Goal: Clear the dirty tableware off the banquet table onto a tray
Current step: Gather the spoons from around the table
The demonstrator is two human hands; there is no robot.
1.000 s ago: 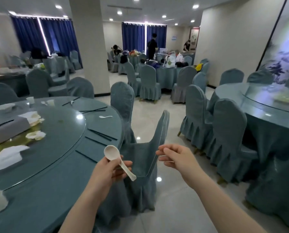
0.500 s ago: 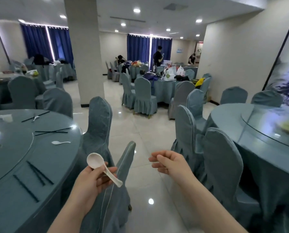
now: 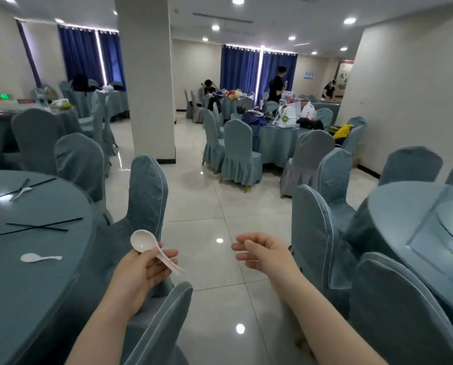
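Head view of a banquet hall. The left hand (image 3: 138, 270) grips a white ceramic spoon (image 3: 151, 247) by its handle, thumb and fingers curled round it, bowl raised and tilted up to the left; hand and spoon are held in the air just off the right edge of the round banquet table (image 3: 36, 285), above a covered chair back (image 3: 146, 196). The right hand (image 3: 264, 255) holds nothing: its fingers are loosely curled and relaxed, pointing left, over the tiled floor (image 3: 207, 206) of the aisle.

On the table, near its right edge, a second white spoon (image 3: 39, 257) lies flat, handle pointing right. Farther in along that edge, a pair of black chopsticks (image 3: 39, 226) lies crossed. Near the far edge another pair of chopsticks (image 3: 26, 187) lies touching a third white spoon (image 3: 21, 193).

A nearer chair back (image 3: 164, 320) stands at the table's near right edge, below the left hand. A second round table (image 3: 404, 219) with a glass turntable (image 3: 446, 233) occupies the right side, ringed by covered chairs.
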